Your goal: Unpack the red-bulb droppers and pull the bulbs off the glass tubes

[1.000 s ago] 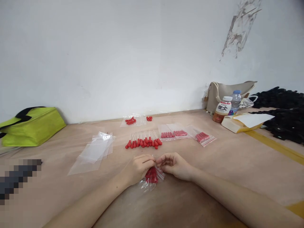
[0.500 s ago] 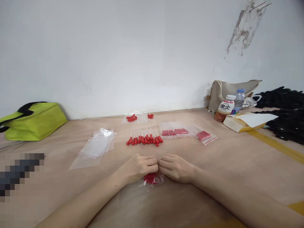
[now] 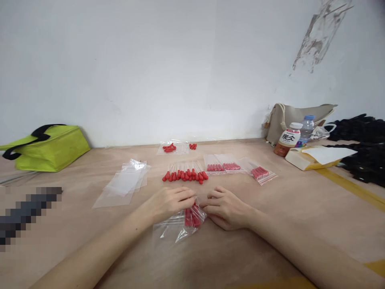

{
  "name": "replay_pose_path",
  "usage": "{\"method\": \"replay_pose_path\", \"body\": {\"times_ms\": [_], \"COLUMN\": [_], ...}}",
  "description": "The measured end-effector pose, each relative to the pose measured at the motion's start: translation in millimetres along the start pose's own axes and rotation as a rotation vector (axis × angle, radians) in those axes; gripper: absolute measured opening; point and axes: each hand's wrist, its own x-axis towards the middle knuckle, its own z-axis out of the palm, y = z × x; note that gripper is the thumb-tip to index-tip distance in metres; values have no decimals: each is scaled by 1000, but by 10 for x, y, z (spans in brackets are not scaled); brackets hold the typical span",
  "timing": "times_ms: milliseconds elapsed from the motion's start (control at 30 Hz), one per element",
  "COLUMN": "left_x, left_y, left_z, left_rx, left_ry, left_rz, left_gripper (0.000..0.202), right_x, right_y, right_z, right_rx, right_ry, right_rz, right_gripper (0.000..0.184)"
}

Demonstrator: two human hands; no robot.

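Observation:
A clear plastic bag with red-bulbed glass droppers inside lies at the table's near middle. My left hand is closed on its upper edge, palm down, fingertips bent over the plastic. At the bag's right corner my right hand pinches the edge between thumb and curled fingers; the thumb is mostly hidden. Just beyond my hands a row of loose droppers lies with red bulbs toward me and glass tubes pointing away.
Flat clear bags lie at left. Filled zip bags rest at right, one more bag beside them. Red bulbs lie near the wall. A green bag, bottles and an open carton stand farther out.
The bag's clear part now spreads out to the left below my left hand, showing more of the red bulbs. My hands have drawn slightly apart. The view has shifted a little.

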Motion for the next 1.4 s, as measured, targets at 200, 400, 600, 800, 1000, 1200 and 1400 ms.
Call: {"method": "replay_pose_path", "body": {"times_ms": [200,400,600,800,1000,1200,1400], "left_x": [-283,-432,-383,-368,-405,-379,-327], "left_y": [375,442,403,324,268,271,287], "left_z": [131,154,151,120,135,160,163], "left_rx": [-353,-499,-522,-473,-478,-489,-483], "left_ry": [-40,-53,-57,-22,-7,19,49], "left_rz": [-545,-593,-584,-532,-623,-643,-671], "left_gripper": [48,56,53,53,51,49,44], "right_x": [86,190,160,132,99,199,241], "right_y": [-58,-127,-144,-122,-144,-182,-223], "right_z": [42,111,126,94,114,94,104], "right_rx": [393,489,496,446,512,517,630], "right_ry": [120,147,165,42,13,91,140], "right_rz": [336,609,485,458,407,417,493], "right_gripper": [26,12,13,38,60,20,20]}}
